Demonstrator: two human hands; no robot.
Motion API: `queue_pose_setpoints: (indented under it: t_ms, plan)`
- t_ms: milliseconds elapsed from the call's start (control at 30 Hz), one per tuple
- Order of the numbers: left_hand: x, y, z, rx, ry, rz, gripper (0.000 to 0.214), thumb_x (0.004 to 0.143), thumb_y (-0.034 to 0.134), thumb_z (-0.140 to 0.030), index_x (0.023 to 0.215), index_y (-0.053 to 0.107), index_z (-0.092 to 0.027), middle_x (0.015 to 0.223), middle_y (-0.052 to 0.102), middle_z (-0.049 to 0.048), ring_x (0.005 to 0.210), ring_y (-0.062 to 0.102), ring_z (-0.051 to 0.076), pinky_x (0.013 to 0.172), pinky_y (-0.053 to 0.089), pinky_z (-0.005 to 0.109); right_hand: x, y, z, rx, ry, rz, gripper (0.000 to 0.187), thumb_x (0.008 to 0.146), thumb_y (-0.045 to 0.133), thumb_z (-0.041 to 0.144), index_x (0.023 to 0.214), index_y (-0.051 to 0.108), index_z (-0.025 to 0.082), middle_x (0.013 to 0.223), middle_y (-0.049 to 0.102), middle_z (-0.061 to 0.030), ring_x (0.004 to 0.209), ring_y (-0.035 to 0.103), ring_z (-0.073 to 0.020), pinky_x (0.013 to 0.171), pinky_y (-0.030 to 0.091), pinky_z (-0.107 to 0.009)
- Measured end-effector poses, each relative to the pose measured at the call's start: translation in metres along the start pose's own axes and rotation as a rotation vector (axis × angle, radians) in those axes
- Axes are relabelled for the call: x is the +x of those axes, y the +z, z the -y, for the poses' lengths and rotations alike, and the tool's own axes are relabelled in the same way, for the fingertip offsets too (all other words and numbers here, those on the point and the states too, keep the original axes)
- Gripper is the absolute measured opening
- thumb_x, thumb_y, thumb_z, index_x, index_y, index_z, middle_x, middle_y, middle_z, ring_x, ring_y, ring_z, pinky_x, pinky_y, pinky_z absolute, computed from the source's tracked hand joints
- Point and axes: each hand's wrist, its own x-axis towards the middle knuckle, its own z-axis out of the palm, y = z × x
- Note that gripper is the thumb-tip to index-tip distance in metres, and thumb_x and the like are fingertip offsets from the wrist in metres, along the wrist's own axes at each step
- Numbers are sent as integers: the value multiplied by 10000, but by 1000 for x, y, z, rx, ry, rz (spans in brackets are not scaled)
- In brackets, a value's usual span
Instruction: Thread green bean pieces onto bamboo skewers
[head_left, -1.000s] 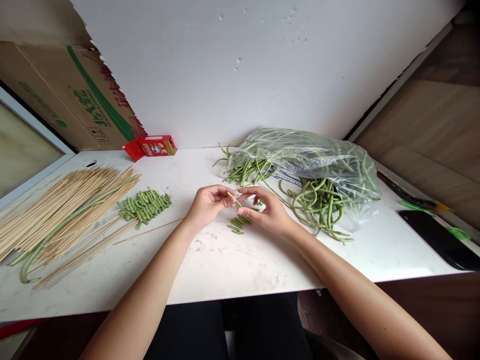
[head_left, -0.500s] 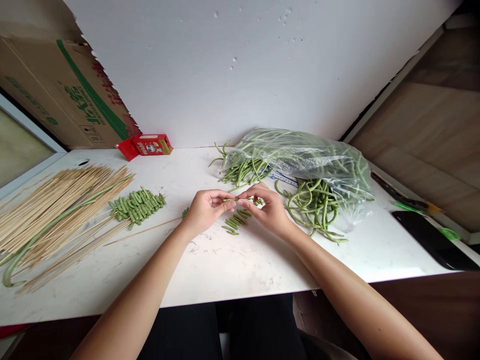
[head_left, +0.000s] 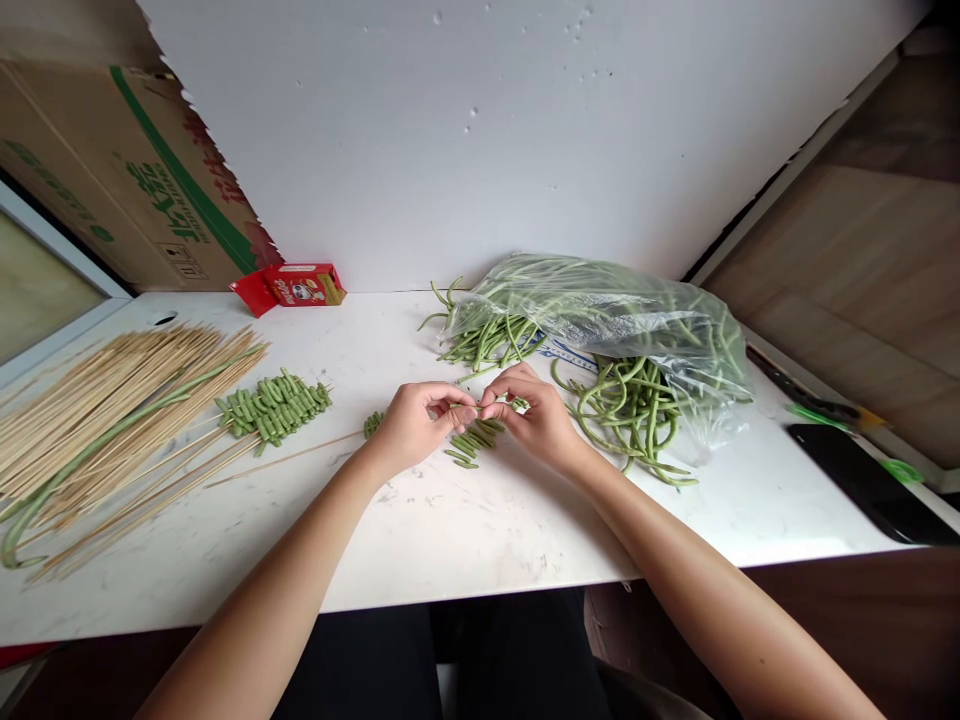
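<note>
My left hand and my right hand meet over the middle of the white table, fingertips almost touching. Both pinch a thin green bean piece held level between them. Under them lies a small pile of short cut bean pieces. A thin bamboo skewer with a few pieces threaded near its tip runs out to the left from under my left hand.
A heap of bare bamboo skewers with a long bean across it fills the left side. A finished bean skewer lies beside it. A plastic bag of long beans sits at the right, a red carton at the back, a dark knife far right.
My hands have drawn closer together, and the bean piece that stood tilted in my left fingers is now held level between both hands. The view shifted slightly.
</note>
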Motion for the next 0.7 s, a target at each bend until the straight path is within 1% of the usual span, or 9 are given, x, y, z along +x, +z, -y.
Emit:
queue_pose_setpoints:
  t_ms: [133, 267, 400, 500, 600, 667, 700]
  plan:
    - [-1, 0, -3, 40, 42, 46, 159, 937, 712, -262, 842, 785, -158, 758, 750, 38, 658, 660, 146, 657, 544, 259, 1, 0, 4, 42, 0, 57, 319, 984, 746, 536, 859, 795, 247, 845, 741, -75, 933, 606, -265, 890, 497, -414]
    - [-1, -1, -7, 65, 44, 77, 137, 909, 699, -209, 822, 791, -156, 737, 735, 33, 654, 627, 140, 638, 510, 253, 2, -2, 7, 76, 6, 120, 317, 993, 741, 515, 834, 798, 247, 837, 741, -72, 933, 608, -257, 886, 496, -398]
    - [-2, 0, -12, 76, 52, 99, 141, 878, 680, -168, 793, 793, -163, 728, 745, 32, 650, 620, 141, 635, 499, 254, 5, -5, 7, 113, 29, 194, 331, 988, 749, 515, 807, 791, 241, 831, 747, -71, 916, 617, -250, 898, 498, -409]
    - [-3, 2, -13, 78, 63, 116, 143, 864, 684, -167, 791, 806, -176, 728, 757, 34, 659, 638, 152, 656, 514, 267, 6, -8, 7, 158, 54, 239, 350, 970, 760, 551, 804, 787, 244, 811, 746, -64, 908, 625, -250, 901, 504, -419]
    - [-3, -1, -10, 63, 55, 132, 133, 877, 707, -214, 805, 815, -184, 753, 769, 44, 672, 659, 165, 656, 531, 279, 6, -11, 6, 219, 78, 300, 374, 953, 767, 584, 799, 785, 243, 784, 738, -60, 900, 631, -249, 880, 525, -418]
    - [-2, -8, -7, 30, 45, 95, 139, 884, 734, -268, 804, 804, -178, 739, 761, 48, 638, 651, 163, 627, 537, 283, 6, -13, 4, 286, 90, 340, 382, 938, 779, 595, 801, 785, 239, 769, 727, -55, 864, 644, -240, 857, 544, -413]
    - [-1, -12, -5, 7, 46, 53, 156, 871, 763, -297, 784, 789, -171, 714, 750, 48, 612, 645, 159, 612, 541, 283, 6, -14, 3, 325, 95, 338, 383, 927, 791, 598, 806, 787, 235, 768, 724, -52, 840, 651, -234, 842, 552, -410]
